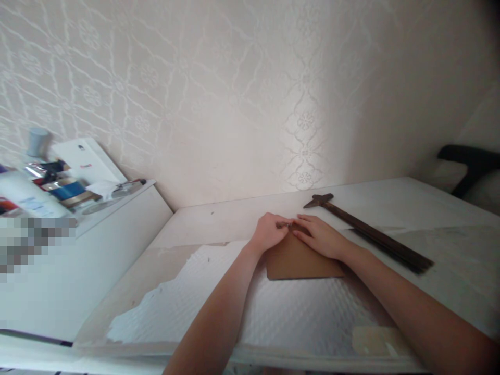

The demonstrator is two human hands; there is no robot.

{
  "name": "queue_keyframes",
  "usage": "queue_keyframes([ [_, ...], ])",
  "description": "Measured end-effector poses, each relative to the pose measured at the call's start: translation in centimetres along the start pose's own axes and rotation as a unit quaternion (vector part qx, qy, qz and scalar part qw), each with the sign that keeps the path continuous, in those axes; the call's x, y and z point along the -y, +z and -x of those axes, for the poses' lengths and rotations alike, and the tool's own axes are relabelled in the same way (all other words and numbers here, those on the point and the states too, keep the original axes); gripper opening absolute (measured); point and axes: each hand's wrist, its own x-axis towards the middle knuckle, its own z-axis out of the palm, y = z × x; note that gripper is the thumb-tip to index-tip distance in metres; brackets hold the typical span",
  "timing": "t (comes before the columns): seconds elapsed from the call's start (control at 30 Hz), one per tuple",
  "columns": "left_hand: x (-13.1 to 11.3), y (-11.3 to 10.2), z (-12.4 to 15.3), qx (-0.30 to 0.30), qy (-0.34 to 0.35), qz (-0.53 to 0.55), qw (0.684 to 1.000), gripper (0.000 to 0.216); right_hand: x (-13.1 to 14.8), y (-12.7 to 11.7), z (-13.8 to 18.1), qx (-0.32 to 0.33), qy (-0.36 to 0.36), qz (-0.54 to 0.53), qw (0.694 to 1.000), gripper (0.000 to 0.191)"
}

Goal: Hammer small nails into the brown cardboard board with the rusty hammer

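Observation:
A brown cardboard piece (299, 260) lies flat on the white worn tabletop (273, 312). Both my hands rest on its far end. My left hand (269, 233) has its fingers curled and pinched at the top edge, holding something small and dark that I cannot make out. My right hand (319, 235) lies over the cardboard's upper right part, fingers together and pressing near the same spot, fingertips meeting the left hand's.
A dark hammer (367, 232) with a long wooden handle lies diagonally on the table, right of my hands. A white cabinet (117, 229) at the left carries bottles, tape rolls and clutter. A patterned wall stands behind. A dark chair part (469, 161) shows at the far right.

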Motion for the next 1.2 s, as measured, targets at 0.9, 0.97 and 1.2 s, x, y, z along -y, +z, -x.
queue_keyframes([
  [0.9, 0.2, 1.1, -0.1, -0.031, -0.039, 0.019, 0.999, 0.017, -2.4, -4.5, 1.5, -0.008, 0.329, 0.197, 0.924, 0.047],
  [0.97, 0.1, 1.2, -0.1, -0.033, -0.044, 0.021, 0.998, 0.015, -2.1, -5.1, 1.6, -0.039, 0.321, 0.167, 0.932, 0.049],
  [1.2, -0.2, 1.4, 0.0, -0.041, -0.050, 0.030, 0.997, 0.013, -2.2, -7.7, 1.9, -0.133, 0.198, -0.020, 0.971, 0.045],
])
